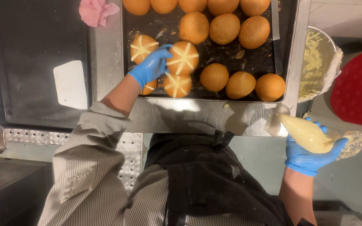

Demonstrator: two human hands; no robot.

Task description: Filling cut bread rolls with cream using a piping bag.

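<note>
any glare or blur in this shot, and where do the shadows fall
Head view: overhead light glares off the steel table edge just below the tray; the person's shadow falls on the steel beside it. The buns and left hand are sharp. The piping bag in the right hand is slightly soft. The frame's edges bend a little, a wide-lens effect.

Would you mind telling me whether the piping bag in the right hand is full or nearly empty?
Still partly full: the piping bag bulges with pale cream inside the right hand, its twisted end sticking out behind the gloved fingers.
</note>
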